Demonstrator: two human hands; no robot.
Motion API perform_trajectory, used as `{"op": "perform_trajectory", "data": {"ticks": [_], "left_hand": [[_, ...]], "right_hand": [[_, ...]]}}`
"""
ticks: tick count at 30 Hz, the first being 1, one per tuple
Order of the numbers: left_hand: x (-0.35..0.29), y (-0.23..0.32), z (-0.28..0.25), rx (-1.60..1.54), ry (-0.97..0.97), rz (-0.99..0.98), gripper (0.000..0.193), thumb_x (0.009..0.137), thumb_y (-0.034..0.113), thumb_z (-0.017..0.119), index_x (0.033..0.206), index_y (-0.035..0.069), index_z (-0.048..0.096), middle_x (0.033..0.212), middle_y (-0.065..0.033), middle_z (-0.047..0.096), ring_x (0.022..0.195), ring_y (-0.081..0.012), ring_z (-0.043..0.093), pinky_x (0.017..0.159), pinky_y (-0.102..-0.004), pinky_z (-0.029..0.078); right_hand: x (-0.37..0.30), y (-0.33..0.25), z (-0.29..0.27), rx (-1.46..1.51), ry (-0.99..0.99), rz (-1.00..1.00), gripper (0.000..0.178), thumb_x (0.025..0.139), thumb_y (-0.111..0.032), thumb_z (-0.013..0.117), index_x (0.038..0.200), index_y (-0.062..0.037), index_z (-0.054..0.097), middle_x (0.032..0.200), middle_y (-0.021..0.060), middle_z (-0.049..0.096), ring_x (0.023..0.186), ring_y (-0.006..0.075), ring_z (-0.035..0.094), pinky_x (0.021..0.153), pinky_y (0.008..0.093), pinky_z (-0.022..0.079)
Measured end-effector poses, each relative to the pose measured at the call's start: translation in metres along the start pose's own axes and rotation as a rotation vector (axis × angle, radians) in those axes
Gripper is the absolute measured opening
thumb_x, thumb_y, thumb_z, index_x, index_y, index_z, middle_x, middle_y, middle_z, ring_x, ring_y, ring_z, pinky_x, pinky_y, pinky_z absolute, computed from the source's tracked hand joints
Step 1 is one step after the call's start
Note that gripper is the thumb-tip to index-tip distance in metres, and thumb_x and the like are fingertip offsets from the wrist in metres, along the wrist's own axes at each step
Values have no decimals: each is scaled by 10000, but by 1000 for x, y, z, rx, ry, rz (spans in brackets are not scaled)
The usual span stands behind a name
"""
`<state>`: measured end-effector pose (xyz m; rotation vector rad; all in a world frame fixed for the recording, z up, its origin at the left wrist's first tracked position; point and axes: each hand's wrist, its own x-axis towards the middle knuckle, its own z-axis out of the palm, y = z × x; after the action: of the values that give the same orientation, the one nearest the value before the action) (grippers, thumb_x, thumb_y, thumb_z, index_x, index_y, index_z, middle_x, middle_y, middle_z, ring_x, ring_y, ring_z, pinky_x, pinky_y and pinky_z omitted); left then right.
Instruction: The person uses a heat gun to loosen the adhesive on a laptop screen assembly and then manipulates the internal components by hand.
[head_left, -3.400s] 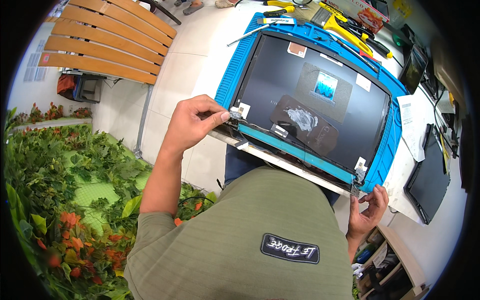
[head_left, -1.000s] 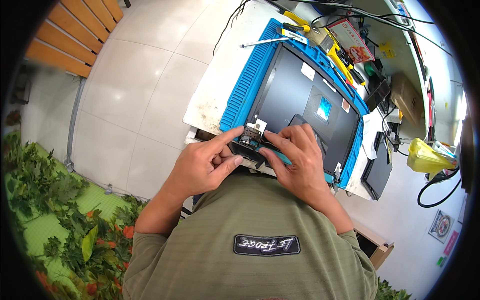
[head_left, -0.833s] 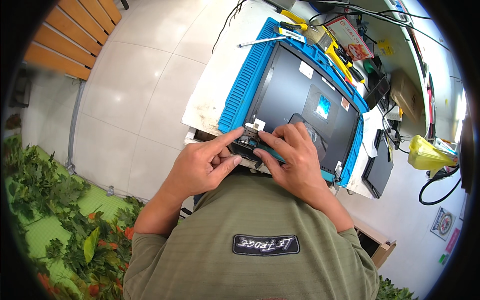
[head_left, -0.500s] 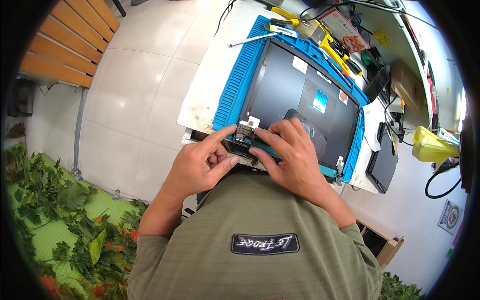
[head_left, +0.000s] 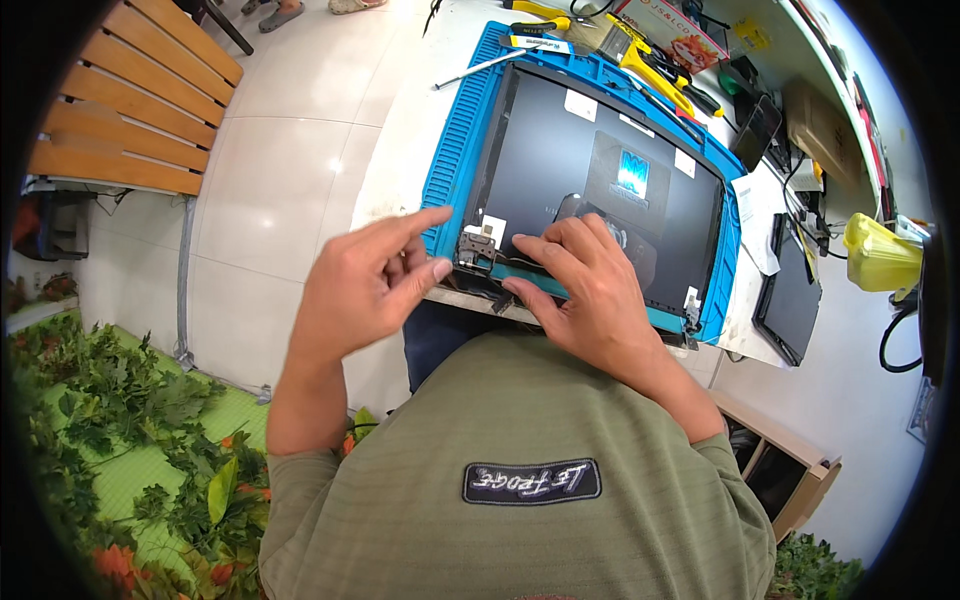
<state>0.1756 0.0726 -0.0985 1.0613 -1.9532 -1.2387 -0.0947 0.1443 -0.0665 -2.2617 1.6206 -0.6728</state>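
A dark laptop screen panel (head_left: 530,150) with white sticker patches lies on a blue repair mat (head_left: 453,180). At its near left corner sits a metal hinge (head_left: 478,245), with a thin dark cable running from it along the near edge. My left hand (head_left: 375,275) is raised just left of that corner, thumb and forefinger apart, holding nothing. Over the panel's near edge is my right hand (head_left: 580,270), its forefinger by the cable and its thumb lower, spread from it. A small black piece (head_left: 503,300) hangs at the table edge beside the thumb. The right hand's other fingertips are partly hidden.
A screwdriver (head_left: 490,70) lies across the mat's far left corner. Yellow-handled tools (head_left: 655,80) and a red and white box (head_left: 670,30) are at the back. On the right lie a dark flat panel (head_left: 790,290) and a yellow lamp-like object (head_left: 880,250). A slatted wooden bench (head_left: 140,100) stands left.
My left hand has drawn back left, away from the hinge. The right forefinger has lifted off the hinge's side toward the panel. The whole view has shifted slightly.
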Motion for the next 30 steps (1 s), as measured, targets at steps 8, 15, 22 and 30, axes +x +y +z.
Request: {"op": "perform_trajectory", "data": {"ticks": [8, 15, 22, 30], "left_hand": [[30, 8, -19, 218, -76, 120, 388, 929, 3, 846, 1314, 32, 816, 869, -49, 680, 670, -120, 570, 626, -292, 476], [48, 22, -10, 334, -151, 139, 390, 927, -3, 838, 1315, 32, 812, 903, -71, 680, 741, -149, 602, 674, -305, 505], [31, 17, -16, 249, 15, 203, 374, 954, -68, 803, 1324, -14, 800, 893, -38, 610, 781, -111, 583, 673, -253, 470], [32, 68, 62, 171, -87, 350, 318, 931, -24, 857, 1245, -39, 809, 901, -74, 686, 771, -143, 623, 685, -272, 491]], "right_hand": [[-29, 7, -10, 178, 123, 13, 235, 843, 35, 887, 1023, -29, 750, 950, 108, 688, 872, 316, 657, 730, 428, 533], [-96, 26, -22, 260, 284, 79, 269, 798, 95, 900, 949, -54, 735, 887, 100, 696, 794, 275, 648, 671, 382, 511], [-153, 34, -47, 305, 384, 45, 322, 777, 130, 895, 1017, -49, 778, 944, 102, 723, 793, 273, 668, 675, 365, 511], [-252, 74, -81, 62, 658, 333, 264, 833, 102, 882, 1044, -23, 785, 956, 104, 745, 819, 263, 693, 720, 364, 555]]}}
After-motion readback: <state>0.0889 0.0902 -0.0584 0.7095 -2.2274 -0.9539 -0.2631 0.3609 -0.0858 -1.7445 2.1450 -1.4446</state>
